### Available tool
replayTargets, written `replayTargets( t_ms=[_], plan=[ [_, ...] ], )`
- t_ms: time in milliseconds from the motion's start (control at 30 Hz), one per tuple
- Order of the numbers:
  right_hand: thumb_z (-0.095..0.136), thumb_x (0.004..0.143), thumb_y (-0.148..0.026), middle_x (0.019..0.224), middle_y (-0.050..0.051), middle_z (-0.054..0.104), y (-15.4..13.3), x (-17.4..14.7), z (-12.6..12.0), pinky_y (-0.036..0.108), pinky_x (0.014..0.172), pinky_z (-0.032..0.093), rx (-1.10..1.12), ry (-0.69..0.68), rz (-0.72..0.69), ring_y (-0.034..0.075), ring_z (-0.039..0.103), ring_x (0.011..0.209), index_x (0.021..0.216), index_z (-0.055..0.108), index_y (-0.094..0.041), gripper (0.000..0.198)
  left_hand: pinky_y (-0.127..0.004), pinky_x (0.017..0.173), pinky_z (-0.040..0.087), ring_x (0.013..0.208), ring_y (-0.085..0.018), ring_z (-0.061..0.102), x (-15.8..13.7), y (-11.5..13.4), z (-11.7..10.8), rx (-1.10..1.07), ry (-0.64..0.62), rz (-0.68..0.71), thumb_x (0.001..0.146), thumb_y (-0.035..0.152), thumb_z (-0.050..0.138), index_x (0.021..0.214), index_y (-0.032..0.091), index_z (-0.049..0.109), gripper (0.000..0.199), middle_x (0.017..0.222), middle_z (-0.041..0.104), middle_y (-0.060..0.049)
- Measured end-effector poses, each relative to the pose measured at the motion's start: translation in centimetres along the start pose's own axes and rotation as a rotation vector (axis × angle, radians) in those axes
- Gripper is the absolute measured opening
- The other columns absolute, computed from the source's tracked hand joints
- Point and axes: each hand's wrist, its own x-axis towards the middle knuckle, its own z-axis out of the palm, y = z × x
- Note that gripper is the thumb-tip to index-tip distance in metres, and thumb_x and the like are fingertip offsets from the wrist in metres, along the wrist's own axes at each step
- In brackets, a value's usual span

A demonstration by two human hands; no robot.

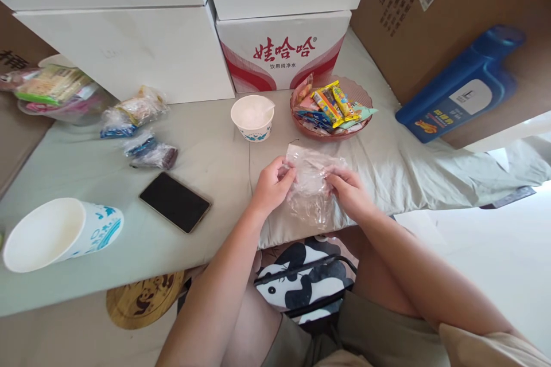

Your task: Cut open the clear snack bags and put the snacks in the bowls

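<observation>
Below the edge: a black-and-white panda-printed item [297, 278] is showing between your legs.
Left hand [274, 183]: you are curling it nearly to a pinch, thumb and fingers gripping the left side of a crinkled, clear plastic wrapper [309, 180].
Right hand [349, 192]: you are keeping it partly curled, thumb and fingers pinching the wrapper's right side.
Wrapper: it is spreading between both hands, over the near edge of the pale green, cloth-covered worktop [206, 155].
Left side: a white paper cup with blue print [97, 232] is resting near a flat black phone [174, 200]; small clear-wrapped packages [152, 152] are lying beyond.
Past your hands: a short white paper tub with blue leaves [258, 133] is standing near a pink translucent bowl [360, 92], which is holding colourful snack packets [331, 104].
Far right: a blue plastic bottle [451, 92] is showing before a brown cardboard box [372, 40].
Back: a white carton with red lettering [284, 49] is standing behind the bowl.
</observation>
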Motion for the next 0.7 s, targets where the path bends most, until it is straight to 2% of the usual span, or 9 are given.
replayTargets(
  t_ms=[100, 233, 333, 433, 533, 600, 633, 700],
  plan=[
    [0.067, 0.076, -0.050, 0.065, -0.002, 0.061, -0.2, -0.1, -0.1, 0.030, 0.055, 0.046, 0.149, -0.004, 0.036, 0.016, 0.055, 0.056, 0.091, 0.065, -0.024, 0.030, -0.020, 0.043, 0.039, 0.042, -0.007, 0.049, 0.0, 0.4, 0.1, -0.074, 0.003, -0.002, 0.084, 0.047, 0.062, 0.091, 0.022, 0.048, 0.029, 0.065, 0.060, 0.006],
    [0.073, 0.073, -0.050, 0.064, -0.002, 0.064, -0.7, -0.5, -0.2, 0.031, 0.055, 0.047, 0.035, -0.170, 0.075, 0.015, 0.056, 0.053, 0.100, 0.061, -0.024, 0.039, -0.020, 0.043, 0.039, 0.040, -0.009, 0.052, -0.2, 0.3, -0.1, -0.004, -0.031, -0.009, 0.087, 0.054, 0.058, 0.097, 0.023, 0.048, 0.034, 0.057, 0.059, 0.007],
    [0.069, 0.077, -0.051, 0.060, -0.005, 0.061, -0.5, -0.4, -0.2, 0.029, 0.054, 0.047, 0.066, -0.138, 0.052, 0.014, 0.056, 0.050, 0.106, 0.057, -0.025, 0.040, -0.021, 0.045, 0.038, 0.040, -0.010, 0.052, -0.4, 0.1, -0.3, 0.050, -0.041, 0.014, 0.088, 0.055, 0.056, 0.098, 0.023, 0.050, 0.033, 0.054, 0.057, 0.007],
    [0.066, 0.076, -0.057, 0.078, -0.003, 0.066, 0.0, -0.2, -0.3, 0.029, 0.058, 0.051, 0.190, -0.073, 0.030, 0.016, 0.063, 0.063, 0.115, 0.051, -0.029, 0.050, -0.023, 0.051, 0.036, 0.046, -0.011, 0.052, -0.8, -0.1, -0.2, 0.275, 0.080, 0.175, 0.088, 0.046, 0.059, 0.089, 0.023, 0.056, 0.023, 0.054, 0.055, 0.005],
    [0.072, 0.069, -0.061, 0.100, 0.001, 0.068, 0.2, -0.2, -0.2, 0.032, 0.066, 0.055, 0.202, -0.110, 0.014, 0.019, 0.068, 0.079, 0.126, 0.041, -0.032, 0.071, -0.025, 0.055, 0.031, 0.053, -0.012, 0.051, -1.4, -0.2, 0.4, 0.588, 0.167, 0.353, 0.084, 0.036, 0.062, 0.071, 0.022, 0.058, 0.019, 0.053, 0.052, 0.001],
    [0.077, 0.067, -0.053, 0.096, 0.001, 0.068, 0.2, -0.2, 0.1, 0.032, 0.066, 0.054, 0.168, -0.113, 0.015, 0.018, 0.067, 0.077, 0.129, 0.037, -0.032, 0.077, -0.025, 0.056, 0.030, 0.054, -0.013, 0.050, -1.7, -0.2, 1.0, 0.645, 0.134, 0.380, 0.082, 0.034, 0.063, 0.066, 0.022, 0.057, 0.021, 0.052, 0.052, 0.000],
    [0.079, 0.067, -0.048, 0.089, -0.001, 0.068, 0.1, -0.2, 0.3, 0.030, 0.065, 0.052, 0.146, -0.094, 0.016, 0.017, 0.065, 0.073, 0.126, 0.039, -0.030, 0.074, -0.025, 0.056, 0.031, 0.054, -0.013, 0.050, -1.8, -0.2, 1.2, 0.625, 0.128, 0.366, 0.081, 0.034, 0.065, 0.066, 0.022, 0.058, 0.020, 0.052, 0.052, 0.000],
    [0.078, 0.068, -0.041, 0.074, -0.005, 0.063, -0.1, -0.1, 0.5, 0.027, 0.060, 0.047, 0.115, -0.045, 0.015, 0.014, 0.058, 0.062, 0.113, 0.049, -0.027, 0.056, -0.025, 0.057, 0.034, 0.053, -0.012, 0.049, -1.7, -0.1, 1.3, 0.494, 0.147, 0.301, 0.079, 0.035, 0.067, 0.071, 0.022, 0.059, 0.017, 0.054, 0.053, 0.001]
  ],
)
